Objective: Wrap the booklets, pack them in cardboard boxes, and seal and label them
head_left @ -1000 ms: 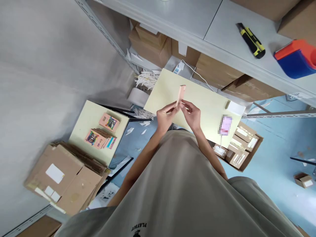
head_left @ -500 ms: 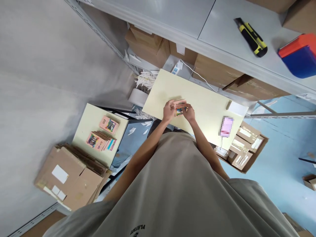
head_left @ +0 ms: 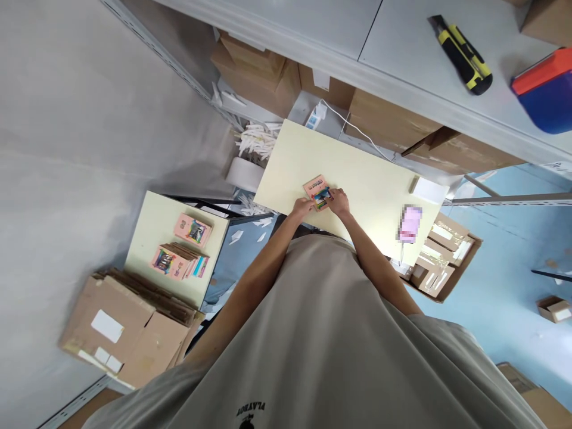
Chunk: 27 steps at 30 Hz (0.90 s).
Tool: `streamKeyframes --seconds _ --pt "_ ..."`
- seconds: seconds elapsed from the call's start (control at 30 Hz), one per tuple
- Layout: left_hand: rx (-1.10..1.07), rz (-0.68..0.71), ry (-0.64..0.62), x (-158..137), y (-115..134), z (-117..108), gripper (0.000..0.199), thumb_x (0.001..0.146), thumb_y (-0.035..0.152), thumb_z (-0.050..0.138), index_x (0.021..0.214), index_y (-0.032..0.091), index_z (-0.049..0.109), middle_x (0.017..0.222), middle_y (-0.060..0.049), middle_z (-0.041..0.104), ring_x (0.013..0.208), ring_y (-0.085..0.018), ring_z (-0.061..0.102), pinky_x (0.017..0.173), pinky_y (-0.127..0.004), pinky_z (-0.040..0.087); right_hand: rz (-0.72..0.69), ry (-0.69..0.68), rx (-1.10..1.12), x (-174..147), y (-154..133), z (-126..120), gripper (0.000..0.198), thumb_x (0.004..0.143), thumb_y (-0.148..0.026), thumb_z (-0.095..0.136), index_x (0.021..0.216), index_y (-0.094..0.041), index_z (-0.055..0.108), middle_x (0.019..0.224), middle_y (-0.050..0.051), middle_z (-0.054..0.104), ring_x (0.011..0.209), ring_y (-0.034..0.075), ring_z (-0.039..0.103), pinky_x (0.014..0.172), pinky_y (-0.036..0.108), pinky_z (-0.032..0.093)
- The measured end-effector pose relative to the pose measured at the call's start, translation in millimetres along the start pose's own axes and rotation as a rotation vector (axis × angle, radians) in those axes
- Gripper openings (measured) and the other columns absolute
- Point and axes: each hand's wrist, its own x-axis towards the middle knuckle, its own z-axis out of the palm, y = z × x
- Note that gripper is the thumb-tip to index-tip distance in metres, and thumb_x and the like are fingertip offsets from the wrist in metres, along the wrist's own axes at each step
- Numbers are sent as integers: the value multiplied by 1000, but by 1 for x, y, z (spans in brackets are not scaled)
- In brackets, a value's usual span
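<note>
A flat pink pack (head_left: 316, 186) with a colourful printed picture is at the near edge of the cream tabletop (head_left: 357, 167); whether it is a box or a booklet I cannot tell. My left hand (head_left: 304, 207) pinches its lower left corner, fingers closed. On its right edge, beside the picture, my right hand (head_left: 338, 202) has its fingers closed too. The pack is turned at a slant between the two hands, its top printing uncovered. Fingertips of both hands are partly hidden.
Similar pink packs (head_left: 193, 230) lie on a side table (head_left: 145, 238) at left, near flattened cartons (head_left: 120, 322). A purple, blurred-out phone-like thing (head_left: 410, 224) and a white box (head_left: 429, 189) sit at the tabletop's right. A utility knife (head_left: 462, 56) rests on the shelf above.
The pack has turned to a slant and more of its printed face shows. My left hand has slid down from its upper left side to the lower left corner.
</note>
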Motion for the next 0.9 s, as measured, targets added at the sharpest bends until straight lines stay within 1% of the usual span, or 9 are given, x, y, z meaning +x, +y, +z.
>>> streamKeyframes --seconds 0.13,0.2,0.27,0.37,0.47,0.57,0.7,0.83,0.9 --pt "-157 -126 17 -5 -2 -1 33 82 43 94 81 19 71 73 -6 74 80 -24 74 82 -39 65 29 -27 95 -5 9 8 30 104 -24 73 132 -18 83 149 18 81 133 32 80 122 44 61" --pt "-230 -144 25 -9 0 -6 31 82 42 91 84 18 72 80 -7 76 81 -23 73 82 -38 64 30 -39 160 -9 14 8 27 103 -25 74 128 -18 83 138 15 86 126 29 83 114 40 64" --pt "-295 -132 14 -15 5 -14 34 81 46 91 90 17 76 89 -7 80 84 -22 74 83 -37 64 21 -27 217 -15 17 3 31 102 -28 74 130 -17 82 137 16 88 124 26 84 110 38 65" --pt "-430 -54 -79 -28 21 -33 54 72 57 100 102 15 83 102 -9 85 91 -23 76 84 -35 64 -41 26 388 -29 15 -14 45 98 -41 79 136 -16 79 136 17 87 119 26 85 104 38 67" --pt "-538 72 -162 -50 44 -56 71 65 67 107 111 15 88 109 -10 87 94 -24 77 82 -32 63 -205 62 667 -54 3 -37 58 88 -62 90 126 -18 83 114 12 90 101 24 83 94 39 68" --pt "-564 197 -139 -77 70 -78 70 71 72 107 115 19 91 107 -8 88 92 -21 77 81 -30 62 -361 91 801 -89 -20 -61 59 85 -71 94 117 -22 88 106 7 89 92 21 80 87 38 68" --pt "-597 307 -118 -107 99 -95 64 74 70 108 113 22 92 107 -6 90 89 -19 79 79 -29 63 -450 143 881 -128 -51 -83 54 85 -72 98 113 -26 92 101 3 90 84 19 77 80 36 68" --pt "-597 346 -117 -124 114 -100 64 75 69 108 114 22 94 106 -7 91 90 -22 82 77 -30 65 -462 169 886 -139 -64 -90 58 81 -76 100 111 -28 93 101 3 90 83 20 77 78 37 69" --pt "-590 355 -107 -129 118 -101 66 74 71 108 116 21 94 106 -7 91 95 -25 85 82 -33 69 -464 176 868 -137 -64 -89 58 81 -77 99 111 -27 92 102 4 91 85 21 79 79 38 70"
